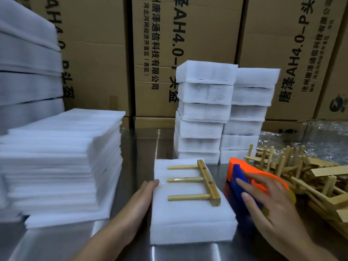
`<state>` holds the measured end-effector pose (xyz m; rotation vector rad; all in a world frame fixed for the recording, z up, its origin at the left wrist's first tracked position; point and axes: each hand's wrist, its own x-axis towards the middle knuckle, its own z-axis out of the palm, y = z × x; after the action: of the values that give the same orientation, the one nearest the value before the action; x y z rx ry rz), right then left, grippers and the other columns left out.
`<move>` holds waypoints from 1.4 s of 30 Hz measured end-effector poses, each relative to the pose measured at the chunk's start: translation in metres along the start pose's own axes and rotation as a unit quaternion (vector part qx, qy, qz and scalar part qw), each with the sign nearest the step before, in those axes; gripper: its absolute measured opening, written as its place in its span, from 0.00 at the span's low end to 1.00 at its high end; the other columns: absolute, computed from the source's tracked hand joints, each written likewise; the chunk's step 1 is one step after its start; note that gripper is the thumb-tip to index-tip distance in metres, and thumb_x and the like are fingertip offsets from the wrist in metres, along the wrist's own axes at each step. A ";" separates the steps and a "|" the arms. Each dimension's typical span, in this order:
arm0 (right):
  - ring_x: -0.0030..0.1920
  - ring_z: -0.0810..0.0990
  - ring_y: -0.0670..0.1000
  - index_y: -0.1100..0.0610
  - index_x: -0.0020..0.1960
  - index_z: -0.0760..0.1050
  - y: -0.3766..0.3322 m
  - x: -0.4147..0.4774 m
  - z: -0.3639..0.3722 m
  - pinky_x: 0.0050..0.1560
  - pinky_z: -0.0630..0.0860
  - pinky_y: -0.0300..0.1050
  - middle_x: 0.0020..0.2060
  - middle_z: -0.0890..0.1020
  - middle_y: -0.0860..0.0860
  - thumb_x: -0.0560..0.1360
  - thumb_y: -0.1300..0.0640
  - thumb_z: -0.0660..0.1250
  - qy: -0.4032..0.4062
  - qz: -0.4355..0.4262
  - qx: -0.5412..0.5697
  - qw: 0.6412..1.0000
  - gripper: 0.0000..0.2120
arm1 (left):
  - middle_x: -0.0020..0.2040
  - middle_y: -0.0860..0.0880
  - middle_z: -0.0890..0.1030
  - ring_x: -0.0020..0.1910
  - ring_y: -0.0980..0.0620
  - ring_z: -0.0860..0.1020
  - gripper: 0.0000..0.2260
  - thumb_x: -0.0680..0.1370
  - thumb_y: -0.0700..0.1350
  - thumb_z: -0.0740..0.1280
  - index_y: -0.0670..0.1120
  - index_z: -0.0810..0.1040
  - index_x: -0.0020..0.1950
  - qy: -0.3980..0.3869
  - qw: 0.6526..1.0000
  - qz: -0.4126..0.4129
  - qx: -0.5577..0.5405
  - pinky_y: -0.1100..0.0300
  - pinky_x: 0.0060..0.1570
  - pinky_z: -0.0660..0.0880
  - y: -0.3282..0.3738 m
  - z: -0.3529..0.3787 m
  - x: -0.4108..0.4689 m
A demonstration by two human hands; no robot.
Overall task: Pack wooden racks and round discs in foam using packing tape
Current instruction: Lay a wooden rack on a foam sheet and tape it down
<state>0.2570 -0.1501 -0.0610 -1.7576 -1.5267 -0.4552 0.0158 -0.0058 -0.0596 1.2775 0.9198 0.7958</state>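
So, got a white foam block [192, 213] lying flat on the steel counter [139, 147], near edge, pretty much dead centre. On top of it — one wooden rack [199, 182], lying flat with its bar along the block's right edge and three dowels pointing left. Got the left hand [135, 208] pressed flat against the block's left side, fingers straight and together, touching the foam and gripping nothing. Got the right hand [269, 210] laid over an orange-and-blue tape dispenser [237, 169] sitting just right of the block, fingers spread across the blue part and fairly straight. Thumb hidden, so can't say whether anything wraps round underneath. Behind and right of the dispenser, a messy pile of more wooden racks [301, 176], with crinkled clear plastic [320, 132] past it. Just behind the block, two stacks of foam-wrapped packs [205, 110] standing side by side, the left one taller. Over on the left, a thick stack of loose foam sheets [66, 166], and behind that a taller bundle of foam [28, 63], a bit blurred. Along the back — cardboard boxes [94, 53] with black print, walling off the whole counter.
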 end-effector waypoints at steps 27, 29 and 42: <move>0.66 0.70 0.49 0.49 0.72 0.67 -0.139 0.158 0.059 0.64 0.69 0.44 0.68 0.71 0.47 0.70 0.43 0.71 -0.124 0.092 0.241 0.958 0.33 | 0.47 0.38 0.83 0.40 0.41 0.81 0.22 0.79 0.57 0.54 0.43 0.78 0.58 0.092 0.840 -0.064 -0.530 0.48 0.44 0.77 0.011 0.005 0.042; 0.68 0.68 0.50 0.51 0.73 0.66 -0.145 0.178 0.074 0.67 0.67 0.49 0.71 0.68 0.47 0.70 0.42 0.70 -0.098 0.076 0.227 0.966 0.34 | 0.59 0.34 0.76 0.49 0.38 0.76 0.23 0.80 0.55 0.51 0.40 0.71 0.65 0.065 0.857 -0.103 -0.501 0.44 0.52 0.72 0.006 0.007 0.046; 0.68 0.66 0.57 0.56 0.75 0.59 -0.128 0.295 0.253 0.66 0.65 0.44 0.71 0.59 0.57 0.76 0.48 0.66 0.004 0.241 0.444 0.863 0.31 | 0.28 0.39 0.78 0.23 0.45 0.76 0.16 0.78 0.48 0.59 0.34 0.76 0.46 0.033 0.897 -0.148 -0.416 0.55 0.30 0.69 0.014 0.013 0.061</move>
<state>0.1495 0.2370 0.0159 -1.2802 -0.9615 0.4483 0.0537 0.0451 -0.0526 0.3512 0.6762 0.8547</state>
